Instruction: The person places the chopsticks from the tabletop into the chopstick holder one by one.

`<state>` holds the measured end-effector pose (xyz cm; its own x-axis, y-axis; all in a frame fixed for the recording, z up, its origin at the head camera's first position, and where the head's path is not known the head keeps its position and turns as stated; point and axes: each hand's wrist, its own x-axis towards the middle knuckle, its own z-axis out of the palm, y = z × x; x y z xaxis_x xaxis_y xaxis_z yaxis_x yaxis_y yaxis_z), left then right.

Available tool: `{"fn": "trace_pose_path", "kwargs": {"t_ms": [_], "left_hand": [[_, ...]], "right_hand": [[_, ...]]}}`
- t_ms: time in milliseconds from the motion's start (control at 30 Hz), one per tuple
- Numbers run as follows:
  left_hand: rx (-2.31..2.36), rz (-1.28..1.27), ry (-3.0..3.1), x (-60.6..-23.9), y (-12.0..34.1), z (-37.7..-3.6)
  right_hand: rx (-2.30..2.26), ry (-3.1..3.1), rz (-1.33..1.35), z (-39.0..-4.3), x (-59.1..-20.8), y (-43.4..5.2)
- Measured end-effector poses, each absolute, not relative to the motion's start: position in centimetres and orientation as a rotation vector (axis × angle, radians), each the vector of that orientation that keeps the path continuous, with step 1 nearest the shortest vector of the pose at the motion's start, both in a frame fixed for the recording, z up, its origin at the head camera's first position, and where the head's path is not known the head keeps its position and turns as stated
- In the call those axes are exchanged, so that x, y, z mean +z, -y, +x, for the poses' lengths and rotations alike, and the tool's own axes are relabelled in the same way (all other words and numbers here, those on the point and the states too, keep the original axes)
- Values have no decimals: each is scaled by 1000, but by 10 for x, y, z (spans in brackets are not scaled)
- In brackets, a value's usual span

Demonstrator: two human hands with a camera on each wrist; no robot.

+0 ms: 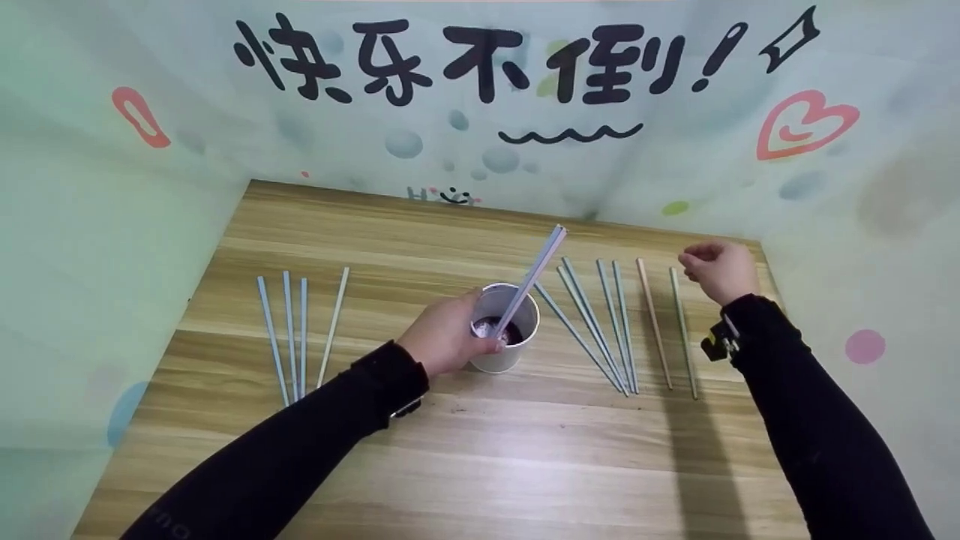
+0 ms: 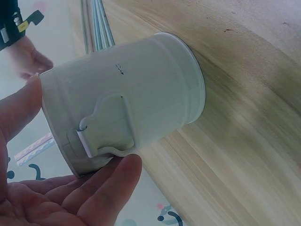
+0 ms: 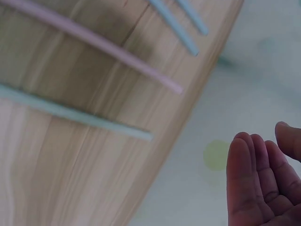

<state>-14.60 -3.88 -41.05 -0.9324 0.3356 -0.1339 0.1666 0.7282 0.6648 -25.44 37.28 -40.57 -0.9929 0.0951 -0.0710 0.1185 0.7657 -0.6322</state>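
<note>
My left hand (image 1: 448, 334) grips a white metal cup (image 1: 499, 361), fingers and thumb around its rim. A wire loop (image 2: 106, 101) is fixed to the cup's side in the left wrist view. Pink-lilac chopsticks (image 1: 534, 274) lean in the cup, their upper ends past the rim. Over the right part of the table, my right hand (image 1: 724, 270) holds nothing; in the right wrist view its fingers (image 3: 240, 174) extend with the thumb apart. Near it lie a green chopstick (image 1: 683, 330) and a pink chopstick (image 1: 655, 322), both on the table.
Several blue-green chopsticks (image 1: 589, 322) lie fanned to the right of the cup. On the left of the wooden table (image 1: 525, 457) are several more chopsticks (image 1: 287, 337), blue and pale. A printed cloth (image 1: 480, 150) hangs behind the table's back edge.
</note>
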Motion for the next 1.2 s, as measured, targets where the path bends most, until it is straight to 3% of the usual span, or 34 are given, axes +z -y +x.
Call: {"fn": "trace_pose_path", "kwargs": {"t_ms": [500, 1200], "left_hand": [[961, 379, -2698, -410, 39, -146], [1009, 399, -2691, -412, 40, -147]], "right_hand": [[-727, -2869, 245, -268, -428, -401], [-555, -2863, 190, -285, -450, -396]]}}
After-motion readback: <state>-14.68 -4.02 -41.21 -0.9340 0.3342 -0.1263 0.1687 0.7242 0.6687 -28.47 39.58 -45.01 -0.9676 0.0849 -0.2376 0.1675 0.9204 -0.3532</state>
